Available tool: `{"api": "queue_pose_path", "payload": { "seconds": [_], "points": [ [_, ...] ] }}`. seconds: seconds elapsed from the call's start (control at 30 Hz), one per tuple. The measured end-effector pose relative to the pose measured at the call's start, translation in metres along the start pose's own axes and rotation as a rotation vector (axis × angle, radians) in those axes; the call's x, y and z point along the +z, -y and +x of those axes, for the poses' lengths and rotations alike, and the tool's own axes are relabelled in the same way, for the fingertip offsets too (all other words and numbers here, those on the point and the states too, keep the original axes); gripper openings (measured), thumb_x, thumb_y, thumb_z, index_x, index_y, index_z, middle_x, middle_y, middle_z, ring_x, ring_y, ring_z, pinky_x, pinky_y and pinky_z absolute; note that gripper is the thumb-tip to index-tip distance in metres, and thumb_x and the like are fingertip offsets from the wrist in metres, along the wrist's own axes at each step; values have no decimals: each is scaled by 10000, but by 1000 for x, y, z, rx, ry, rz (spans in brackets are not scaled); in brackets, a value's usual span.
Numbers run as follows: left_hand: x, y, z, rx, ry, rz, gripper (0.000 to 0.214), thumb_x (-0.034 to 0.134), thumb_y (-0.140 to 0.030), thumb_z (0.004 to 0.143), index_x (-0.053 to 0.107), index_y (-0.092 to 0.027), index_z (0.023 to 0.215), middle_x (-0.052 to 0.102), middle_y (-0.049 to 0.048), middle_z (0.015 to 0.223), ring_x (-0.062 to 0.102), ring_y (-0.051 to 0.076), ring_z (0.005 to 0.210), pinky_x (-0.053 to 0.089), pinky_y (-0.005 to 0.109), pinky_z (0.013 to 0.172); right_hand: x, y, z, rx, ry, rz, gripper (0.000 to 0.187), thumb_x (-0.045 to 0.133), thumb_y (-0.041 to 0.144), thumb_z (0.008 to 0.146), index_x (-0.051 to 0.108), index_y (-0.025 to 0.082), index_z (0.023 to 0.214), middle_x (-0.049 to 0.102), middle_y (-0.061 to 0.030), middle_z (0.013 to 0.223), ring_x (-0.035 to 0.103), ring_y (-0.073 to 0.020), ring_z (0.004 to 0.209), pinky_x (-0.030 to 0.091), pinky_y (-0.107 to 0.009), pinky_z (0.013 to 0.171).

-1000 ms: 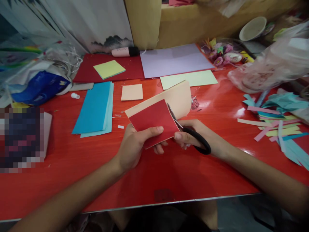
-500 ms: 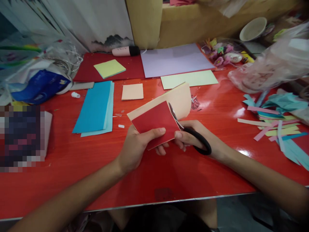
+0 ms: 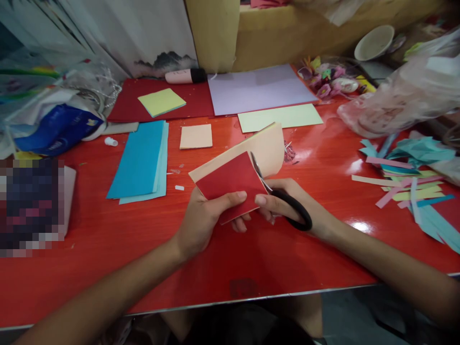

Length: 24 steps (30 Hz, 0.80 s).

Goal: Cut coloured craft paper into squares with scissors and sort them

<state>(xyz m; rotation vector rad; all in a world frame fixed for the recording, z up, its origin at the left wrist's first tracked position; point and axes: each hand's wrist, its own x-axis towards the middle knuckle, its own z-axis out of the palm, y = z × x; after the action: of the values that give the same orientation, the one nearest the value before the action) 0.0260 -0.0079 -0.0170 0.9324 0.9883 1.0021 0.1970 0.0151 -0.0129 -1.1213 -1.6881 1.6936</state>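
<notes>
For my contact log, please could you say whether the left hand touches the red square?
Touching: in the head view, the left hand has its thumb flat on the red square.

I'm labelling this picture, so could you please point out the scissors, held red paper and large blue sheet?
Scissors (image 3: 293,203), head view, black handle.
Held red paper (image 3: 230,178), head view, upper face.
Large blue sheet (image 3: 138,160), head view, middle.
</notes>
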Motion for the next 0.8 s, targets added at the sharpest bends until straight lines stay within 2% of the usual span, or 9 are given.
{"api": "queue_pose_path", "payload": {
  "seconds": [0.17,0.27,0.37,0.6,0.8],
  "points": [
    [0,0,1,-9,-13,19,195,639,-261,773,620,-123,637,617,-7,502,568,117,410,465,214,442,2,-2,-2,2,-72,-40,361,657,467,745,514,162,616,373,66,482,335,-51,440,225,-209,410],
    [0,-2,1,-14,-20,41,194,635,-265,774,623,-132,633,612,-8,494,588,130,455,486,232,492,2,-2,-1,21,-64,-32,361,661,466,740,501,165,620,396,63,492,374,-56,447,259,-203,416],
    [0,-1,0,-26,-5,47,199,627,-272,769,619,-143,618,620,-9,513,567,123,419,480,240,468,0,0,0,25,-18,-16,376,654,489,734,495,168,620,470,40,544,446,-73,492,332,-204,455],
    [-1,2,2,-43,-8,63,172,625,-279,758,627,-143,652,639,1,553,563,115,415,466,226,438,1,0,0,4,-63,-71,391,638,505,745,501,166,607,376,60,485,346,-57,439,238,-218,413],
    [0,2,1,-26,13,46,173,628,-275,762,634,-139,654,639,0,553,559,116,415,477,232,438,1,0,1,22,-33,-24,387,641,514,736,507,164,642,468,38,556,451,-72,490,342,-207,456]
  ]
}}
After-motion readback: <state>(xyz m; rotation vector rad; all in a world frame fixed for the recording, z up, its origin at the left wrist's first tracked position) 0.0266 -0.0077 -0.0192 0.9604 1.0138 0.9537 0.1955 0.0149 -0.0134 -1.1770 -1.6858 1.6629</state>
